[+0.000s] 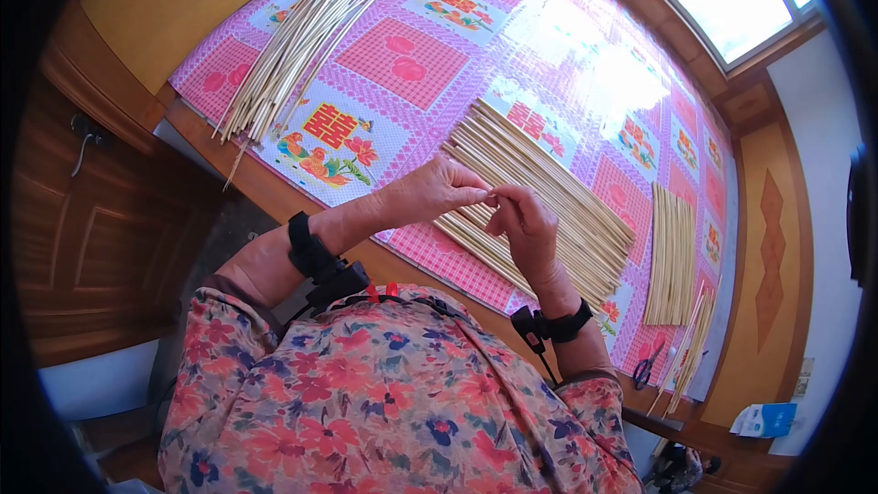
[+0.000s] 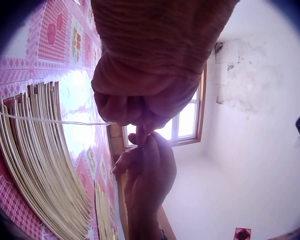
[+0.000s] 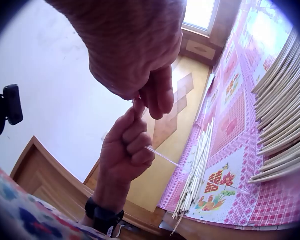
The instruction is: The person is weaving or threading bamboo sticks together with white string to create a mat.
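Note:
Both hands are raised over the table with their fingertips meeting. My left hand (image 1: 444, 190) has its fingers curled around a thin clear string (image 3: 170, 161), which trails from the fist toward the table. Thumb and forefinger of my right hand (image 1: 529, 229) pinch at the same spot, against the left fingertips; the bit of string between them is mostly hidden. Below the hands lies a wide row of thin pale sticks (image 1: 558, 206), side by side. The string crosses in front of that row in the left wrist view.
A loose heap of sticks (image 1: 293, 55) lies at the table's left end. To the right are a smaller row of sticks (image 1: 672, 256), a few loose sticks (image 1: 692, 352) and dark-handled scissors (image 1: 645, 370). A pink patterned cloth (image 1: 402, 64) covers the table.

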A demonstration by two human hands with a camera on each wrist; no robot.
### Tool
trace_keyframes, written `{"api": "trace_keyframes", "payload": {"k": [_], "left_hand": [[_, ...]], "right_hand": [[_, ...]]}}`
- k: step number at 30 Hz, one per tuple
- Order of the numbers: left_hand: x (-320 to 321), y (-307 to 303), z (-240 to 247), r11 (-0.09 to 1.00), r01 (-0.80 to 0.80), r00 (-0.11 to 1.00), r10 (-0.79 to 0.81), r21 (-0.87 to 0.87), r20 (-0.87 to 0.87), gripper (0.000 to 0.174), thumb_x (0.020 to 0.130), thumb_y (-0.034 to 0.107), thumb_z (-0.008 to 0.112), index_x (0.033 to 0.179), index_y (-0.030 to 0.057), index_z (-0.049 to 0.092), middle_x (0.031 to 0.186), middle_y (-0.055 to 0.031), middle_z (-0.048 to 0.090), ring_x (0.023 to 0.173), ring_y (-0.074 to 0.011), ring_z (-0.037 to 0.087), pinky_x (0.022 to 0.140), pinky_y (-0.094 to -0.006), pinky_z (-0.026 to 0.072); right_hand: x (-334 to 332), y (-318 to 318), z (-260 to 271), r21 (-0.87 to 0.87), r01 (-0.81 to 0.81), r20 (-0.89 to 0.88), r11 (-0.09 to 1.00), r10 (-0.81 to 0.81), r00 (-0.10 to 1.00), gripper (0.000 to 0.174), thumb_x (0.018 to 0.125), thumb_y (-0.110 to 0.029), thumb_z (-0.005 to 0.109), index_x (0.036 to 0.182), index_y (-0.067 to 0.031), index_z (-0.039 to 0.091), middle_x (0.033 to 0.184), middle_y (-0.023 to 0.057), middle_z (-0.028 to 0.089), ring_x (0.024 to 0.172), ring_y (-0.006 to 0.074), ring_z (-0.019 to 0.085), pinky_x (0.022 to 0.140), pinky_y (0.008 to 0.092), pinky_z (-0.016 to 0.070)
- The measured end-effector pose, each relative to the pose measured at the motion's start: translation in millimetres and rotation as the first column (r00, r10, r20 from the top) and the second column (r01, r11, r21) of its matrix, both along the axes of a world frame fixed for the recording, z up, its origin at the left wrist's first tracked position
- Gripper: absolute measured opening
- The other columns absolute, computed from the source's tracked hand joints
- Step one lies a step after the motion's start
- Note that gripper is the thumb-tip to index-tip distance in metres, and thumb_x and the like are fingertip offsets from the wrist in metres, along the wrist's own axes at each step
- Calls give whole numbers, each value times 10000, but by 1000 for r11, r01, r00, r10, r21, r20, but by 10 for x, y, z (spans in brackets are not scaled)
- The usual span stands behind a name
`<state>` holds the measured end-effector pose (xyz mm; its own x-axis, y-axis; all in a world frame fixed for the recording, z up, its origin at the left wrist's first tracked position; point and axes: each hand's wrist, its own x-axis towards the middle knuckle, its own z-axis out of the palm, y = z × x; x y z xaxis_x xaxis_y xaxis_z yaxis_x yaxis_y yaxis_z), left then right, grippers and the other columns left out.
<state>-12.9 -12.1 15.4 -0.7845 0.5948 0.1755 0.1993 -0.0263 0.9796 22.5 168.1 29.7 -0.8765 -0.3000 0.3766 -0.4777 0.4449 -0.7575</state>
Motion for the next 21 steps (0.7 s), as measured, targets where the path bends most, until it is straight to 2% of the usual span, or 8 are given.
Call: {"api": "trace_keyframes", "payload": {"k": [2,9,11,15,17,18,20,21], "left_hand": [[37,-30,141,998,31,991,-24,-54,132,241,875,208,517,988,27,626,589,71,493,506,6,402,434,-165,322],[35,-40,170,996,52,993,-44,-76,109,239,880,204,502,1012,44,621,515,87,415,447,6,366,393,-167,291],[35,-35,179,996,46,981,-31,-70,191,243,882,206,499,1012,40,619,495,84,399,425,2,351,382,-168,282],[26,-38,192,995,50,983,-33,-89,179,253,888,219,494,1006,32,615,487,83,389,413,-2,342,374,-170,275],[38,-34,214,995,78,979,-66,-58,193,261,896,226,482,1003,24,607,480,85,363,405,-9,323,366,-174,267],[39,-35,206,995,78,979,-66,-58,192,261,896,226,482,1003,24,607,480,85,363,405,-9,323,366,-174,267],[34,-48,170,989,144,921,-148,39,360,254,901,216,471,1005,23,598,488,84,348,405,-13,310,360,-177,259],[33,-54,138,989,143,921,-148,40,360,254,901,216,471,1005,23,598,488,84,348,405,-13,310,360,-177,259]], "right_hand": [[-5,17,-22,-13,-3,54,1000,3,999,100,830,-12,521,930,-20,532,769,71,608,546,107,578,487,223,464],[-28,42,-36,-5,-12,59,1000,12,998,128,814,-12,543,942,-25,541,808,74,608,583,121,588,509,232,472],[-61,56,-100,35,-4,-107,999,8,994,215,792,-11,566,1004,-38,546,854,82,599,637,150,594,533,255,485],[-34,-2,55,34,-36,-141,999,41,989,267,768,-21,598,1030,-52,559,880,93,586,675,193,594,554,280,489],[-77,33,42,203,-52,-264,978,106,959,237,757,-28,615,991,-54,585,833,96,582,661,218,591,555,294,482],[-73,36,39,202,-52,-264,978,106,959,237,757,-28,615,991,-54,585,833,96,582,661,218,591,555,294,482],[-65,37,36,121,-61,-236,991,88,968,192,744,-37,630,934,-47,606,791,98,578,666,229,592,555,298,476],[-61,42,24,122,-61,-235,991,89,968,192,744,-37,630,934,-47,606,791,98,578,666,229,592,555,298,476]]}}
